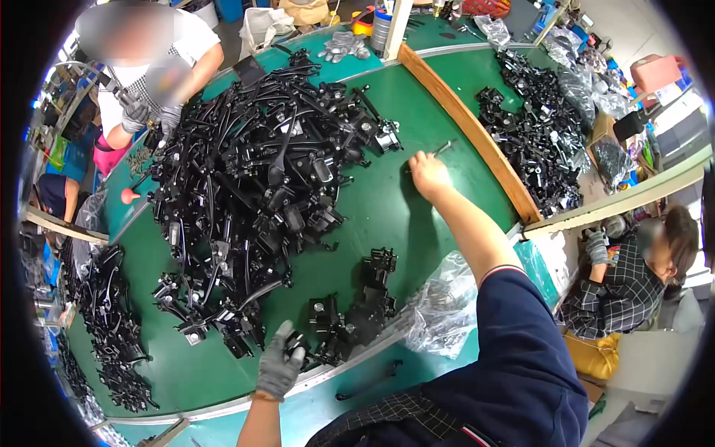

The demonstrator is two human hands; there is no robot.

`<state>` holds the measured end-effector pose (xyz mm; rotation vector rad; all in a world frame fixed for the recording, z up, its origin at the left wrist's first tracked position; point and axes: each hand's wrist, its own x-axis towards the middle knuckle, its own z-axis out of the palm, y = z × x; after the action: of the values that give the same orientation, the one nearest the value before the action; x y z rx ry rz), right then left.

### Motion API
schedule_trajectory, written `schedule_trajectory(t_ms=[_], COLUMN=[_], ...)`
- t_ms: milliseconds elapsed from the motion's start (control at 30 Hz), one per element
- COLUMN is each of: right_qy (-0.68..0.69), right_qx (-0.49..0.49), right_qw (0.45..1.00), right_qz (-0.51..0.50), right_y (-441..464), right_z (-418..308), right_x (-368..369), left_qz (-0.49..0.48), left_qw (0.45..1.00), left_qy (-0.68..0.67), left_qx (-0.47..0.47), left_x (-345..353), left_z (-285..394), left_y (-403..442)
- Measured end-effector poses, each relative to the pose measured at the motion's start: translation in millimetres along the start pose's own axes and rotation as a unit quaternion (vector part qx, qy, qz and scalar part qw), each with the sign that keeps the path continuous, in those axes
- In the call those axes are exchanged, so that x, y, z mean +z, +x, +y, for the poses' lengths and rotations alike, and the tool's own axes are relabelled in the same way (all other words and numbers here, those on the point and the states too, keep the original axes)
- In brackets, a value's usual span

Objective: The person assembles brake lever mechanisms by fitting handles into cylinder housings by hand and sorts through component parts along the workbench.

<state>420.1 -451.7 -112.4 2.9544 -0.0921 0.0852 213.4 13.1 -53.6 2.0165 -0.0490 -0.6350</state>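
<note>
Black part (297,343) sits between the thumb and fingers of the gloved left hand (279,366), at the near edge of the green counter (372,212). The left hand is closed about it; exact finger contact is partly hidden. Left forearm rises almost straight from the bottom edge of view, wrist roughly in line, fingers directed away from the body. Just to the right of the part lies a small group of black assemblies (378,290); beyond it, a large heap of black lever assemblies (253,179).

Right arm is stretched well forward and leans leftward across the counter, navy sleeve (521,320) ending above the elbow, forearm bare. Right hand (430,177) is ungloved, low over the surface, back of the hand upward, fingers curled. A thin metallic rod (444,148) shows just beyond the knuckles; cannot tell whether the fingers grip it.

Wooden divider (471,127) runs to the right of this hand; a clear plastic bag (445,305) lies nearer the body, below the right forearm. Across the counter, a person in grey gloves (135,117) stands beside the heap.
</note>
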Motion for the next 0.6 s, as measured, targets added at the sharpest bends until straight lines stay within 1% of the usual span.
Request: schedule_trajectory(t_ms=[33,67,133,167,233,267,333,367,400,467,500,600], right_qy=[-0.011,-0.014,0.026,0.025,0.039,0.038,0.092,0.121,0.124,0.128,0.128,0.136], right_qx=[-0.037,-0.037,-0.087,-0.086,-0.015,-0.013,0.047,0.075,0.074,0.083,0.091,0.102], right_qw=[0.999,0.999,0.996,0.996,0.988,0.989,0.979,0.971,0.972,0.979,0.981,0.978], right_qz=[-0.03,-0.03,-0.015,-0.006,-0.148,-0.141,-0.174,-0.19,-0.184,-0.135,-0.111,-0.125], right_y=[-12.5,-27.5,-52.0,-60.0,-75.3,-81.1,-93.5,-101.2,-108.7,-123.3,-131.5,-160.0], right_z=[-6.4,-10.1,-17.0,-22.7,-34.2,-37.4,-45.5,-50.9,-56.1,-63.2,-64.0,-73.3], right_x=[-9.1,-11.5,-18.2,-25.5,-39.5,-44.3,-49.3,-52.6,-57.0,-69.2,-75.1,-84.3], left_qz=[-0.002,0.02,0.067,0.068,0.03,0.03,-0.054,-0.095,-0.092,-0.198,-0.254,-0.252], left_qw=[1.0,0.995,0.96,0.961,0.928,0.929,0.903,0.886,0.889,0.816,0.772,0.766], left_qy=[-0.003,-0.095,-0.27,-0.269,-0.363,-0.362,-0.422,-0.448,-0.445,-0.538,-0.578,-0.587], left_qx=[0.002,-0.012,-0.032,-0.023,-0.08,-0.073,-0.069,-0.068,-0.062,-0.073,-0.079,-0.071], left_x=[3.5,10.0,18.4,20.9,32.1,34.3,31.6,28.5,27.1,28.8,29.2,28.4], left_z=[-14.4,-33.5,-59.9,-62.5,-59.3,-46.7,-7.0,1.2,-3.7,-20.6,-27.8,-21.2], left_y=[-11.7,-22.8,-45.6,-61.5,-91.3,-103.0,-133.4,-148.0,-160.7,-182.7,-192.1,-221.3])
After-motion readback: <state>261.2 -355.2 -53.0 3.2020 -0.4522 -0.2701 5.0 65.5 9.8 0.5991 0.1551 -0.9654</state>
